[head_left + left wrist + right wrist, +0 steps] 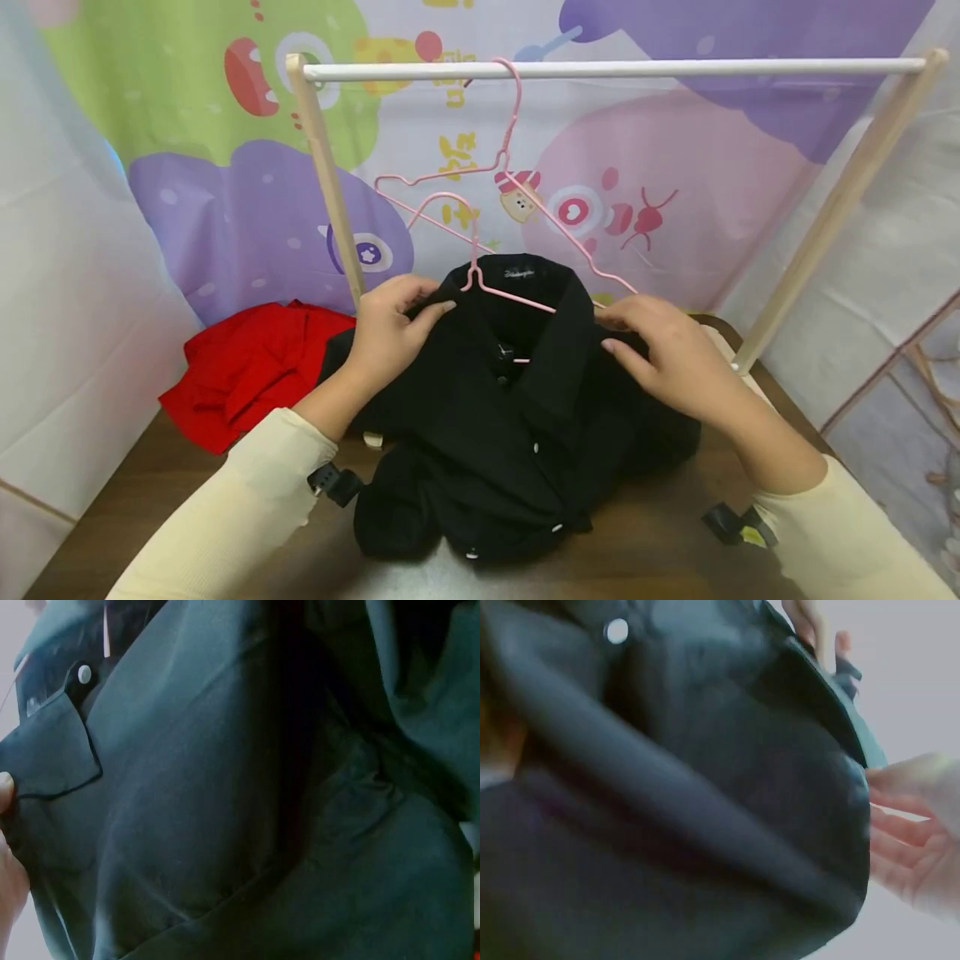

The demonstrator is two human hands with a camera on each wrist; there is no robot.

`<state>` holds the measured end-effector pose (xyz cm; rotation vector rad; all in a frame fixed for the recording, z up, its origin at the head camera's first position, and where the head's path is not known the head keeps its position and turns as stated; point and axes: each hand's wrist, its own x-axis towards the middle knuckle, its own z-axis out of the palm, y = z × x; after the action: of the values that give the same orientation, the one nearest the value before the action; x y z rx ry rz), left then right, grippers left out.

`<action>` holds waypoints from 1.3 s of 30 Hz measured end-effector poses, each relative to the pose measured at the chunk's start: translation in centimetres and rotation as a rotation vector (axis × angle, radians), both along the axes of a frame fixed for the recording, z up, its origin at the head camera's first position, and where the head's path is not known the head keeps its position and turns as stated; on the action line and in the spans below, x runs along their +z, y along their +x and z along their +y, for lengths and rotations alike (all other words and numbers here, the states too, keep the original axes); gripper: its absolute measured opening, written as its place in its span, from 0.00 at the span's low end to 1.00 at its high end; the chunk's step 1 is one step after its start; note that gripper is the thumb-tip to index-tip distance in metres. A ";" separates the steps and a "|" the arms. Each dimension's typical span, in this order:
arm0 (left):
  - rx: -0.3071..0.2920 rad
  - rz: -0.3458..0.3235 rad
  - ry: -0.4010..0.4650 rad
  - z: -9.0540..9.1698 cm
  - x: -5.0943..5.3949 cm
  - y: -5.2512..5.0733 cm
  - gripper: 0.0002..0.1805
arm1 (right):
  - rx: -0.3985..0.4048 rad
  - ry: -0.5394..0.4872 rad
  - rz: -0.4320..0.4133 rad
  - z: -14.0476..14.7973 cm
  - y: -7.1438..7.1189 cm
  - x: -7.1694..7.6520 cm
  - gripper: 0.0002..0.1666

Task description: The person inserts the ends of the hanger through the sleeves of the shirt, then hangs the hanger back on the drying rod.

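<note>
A black button-up shirt (465, 433) is held up by its shoulders, its collar spread around a pink hanger (517, 298). My left hand (390, 325) pinches the cloth at the left shoulder, beside the collar. On the other side my right hand (675, 354) grips the right shoulder between thumb and fingers. The hanger's hook sticks up out of the neck opening; its lower parts are mostly hidden inside the shirt. In the left wrist view the collar flap (56, 750) shows near my thumb. The right wrist view has my right fingers (900, 847) at the shirt's edge.
Behind the shirt stands a rack with a white rail (675, 68) and wooden posts (832, 217). A second pink hanger (514, 108) hangs from the rail, directly behind the shirt. A crumpled red garment (255, 358) lies on the brown table (652, 550) at the left.
</note>
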<state>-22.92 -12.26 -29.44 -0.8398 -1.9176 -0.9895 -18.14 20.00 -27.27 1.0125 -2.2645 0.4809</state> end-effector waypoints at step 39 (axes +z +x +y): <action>-0.002 -0.161 -0.086 -0.5 2.6 0.5 0.13 | -0.094 -0.229 -0.255 -4.1 -0.5 2.3 0.15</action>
<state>-22.45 -12.77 -26.81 -0.8323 -2.1095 -1.0085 -18.62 15.95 -25.00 0.7619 -2.3970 0.8481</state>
